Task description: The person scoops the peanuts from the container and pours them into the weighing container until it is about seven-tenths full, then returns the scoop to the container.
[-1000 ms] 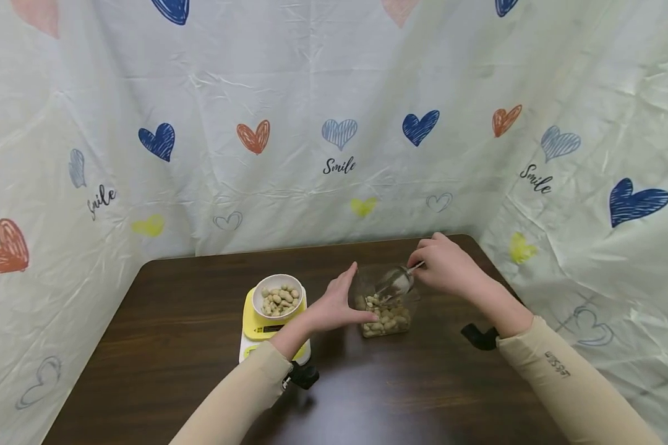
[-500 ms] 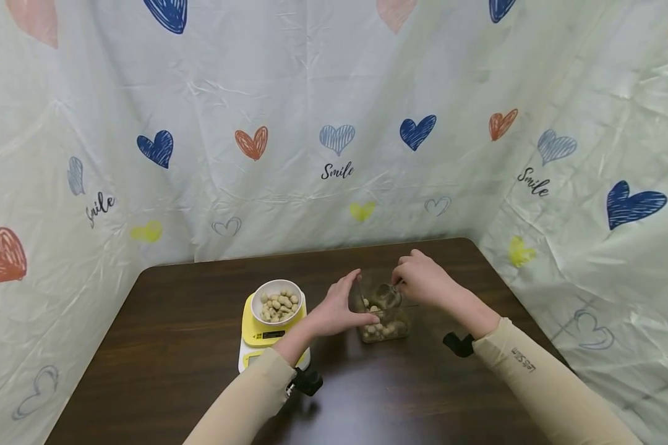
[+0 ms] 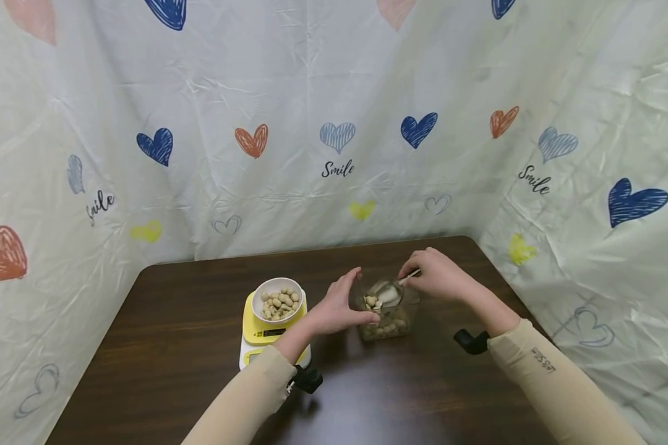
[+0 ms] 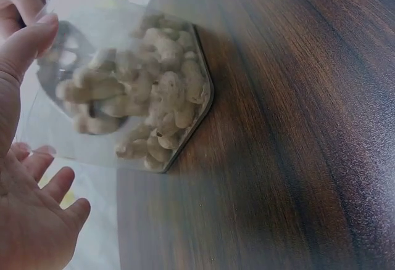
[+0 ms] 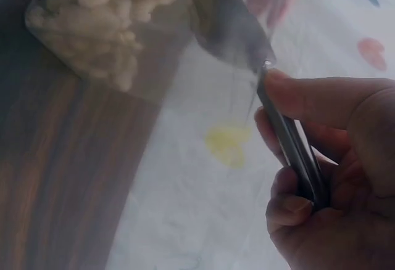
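Note:
My right hand [image 3: 435,275] grips the handle of a metal scoop [image 3: 386,293], with the thumb along its top in the right wrist view. The scoop's bowl is inside a clear plastic box [image 3: 389,327] and carries several peanuts in their shells [image 4: 99,91]. More peanuts [image 4: 170,91] lie in the box below it. My left hand [image 3: 334,309] holds the box from its left side, thumb at the near wall and fingers at the far side. Left of that hand, a white bowl [image 3: 256,295] with peanuts stands on a yellow and white kitchen scale [image 3: 254,330].
The dark wooden table [image 3: 172,346] carries the box and scale. A white curtain [image 3: 289,204] with printed hearts hangs behind and at both sides. My left forearm partly covers the scale's front. A black wrist camera [image 3: 472,341] sits below the right wrist.
My right hand first moved left and down, pushing the scoop into the peanuts. It has since come back right, and the scoop lies flatter with peanuts in it. The left hand stays on the box.

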